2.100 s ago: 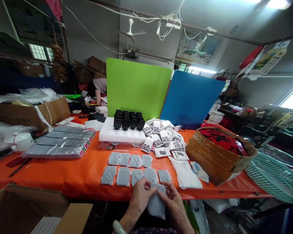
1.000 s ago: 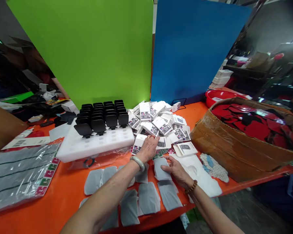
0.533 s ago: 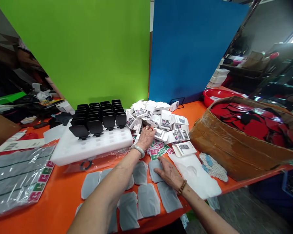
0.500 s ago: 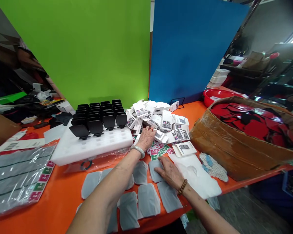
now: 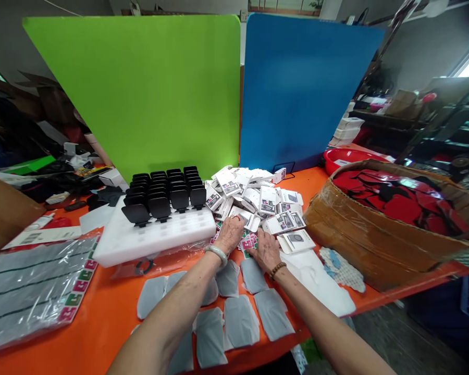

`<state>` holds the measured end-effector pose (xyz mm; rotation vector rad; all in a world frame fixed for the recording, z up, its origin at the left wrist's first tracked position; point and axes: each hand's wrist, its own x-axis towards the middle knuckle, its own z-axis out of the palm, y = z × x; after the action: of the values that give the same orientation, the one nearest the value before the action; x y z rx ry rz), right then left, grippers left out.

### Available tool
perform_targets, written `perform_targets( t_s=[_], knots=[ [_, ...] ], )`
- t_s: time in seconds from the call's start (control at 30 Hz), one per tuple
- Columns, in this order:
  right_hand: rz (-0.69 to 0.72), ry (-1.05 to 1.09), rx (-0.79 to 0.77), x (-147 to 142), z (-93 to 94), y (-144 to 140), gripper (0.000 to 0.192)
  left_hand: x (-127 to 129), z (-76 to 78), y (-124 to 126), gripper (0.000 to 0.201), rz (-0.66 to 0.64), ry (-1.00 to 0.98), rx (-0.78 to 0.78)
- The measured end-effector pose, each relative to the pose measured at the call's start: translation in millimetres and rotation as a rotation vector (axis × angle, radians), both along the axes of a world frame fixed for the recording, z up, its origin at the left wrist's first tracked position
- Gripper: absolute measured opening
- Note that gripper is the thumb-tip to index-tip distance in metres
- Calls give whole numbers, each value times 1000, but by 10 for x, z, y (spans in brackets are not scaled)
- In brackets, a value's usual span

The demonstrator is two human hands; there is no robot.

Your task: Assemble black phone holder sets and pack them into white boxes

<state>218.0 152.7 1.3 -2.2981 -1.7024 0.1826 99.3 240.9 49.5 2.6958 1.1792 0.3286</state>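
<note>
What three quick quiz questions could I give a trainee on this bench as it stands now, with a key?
1. True or false: the black holders stand on a white foam block.
2. Multiple choice: what do the left hand and right hand reach into? A) the cardboard box of red pieces B) the pile of small white packets C) the green panel
3. Fill in: the grey pouches lie in rows on an ______ table cover.

Key: 1 true; 2 B; 3 orange.
</note>
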Motion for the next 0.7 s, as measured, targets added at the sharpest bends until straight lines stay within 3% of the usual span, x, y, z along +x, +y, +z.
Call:
perform_targets(
  t_s=[0.13, 0.3, 0.4, 0.53, 0.7],
  knots=[
    [-35, 81, -13, 0, 24, 85, 67, 1, 2, -86, 11, 80, -92, -73],
    [-32, 342, 56, 7, 3, 103, 72, -92, -73, -393, 20, 262, -260, -218],
    [-2, 432, 100, -8, -28, 105, 56, -165, -154, -538, 20, 345, -358, -345],
    [13, 589, 180, 53, -59, 147, 33, -178, -228, -548, 21, 435, -517, -510],
    [-18, 870, 216, 318, -17, 200, 29, -107, -256, -505, 15, 542, -826, -723]
  ],
)
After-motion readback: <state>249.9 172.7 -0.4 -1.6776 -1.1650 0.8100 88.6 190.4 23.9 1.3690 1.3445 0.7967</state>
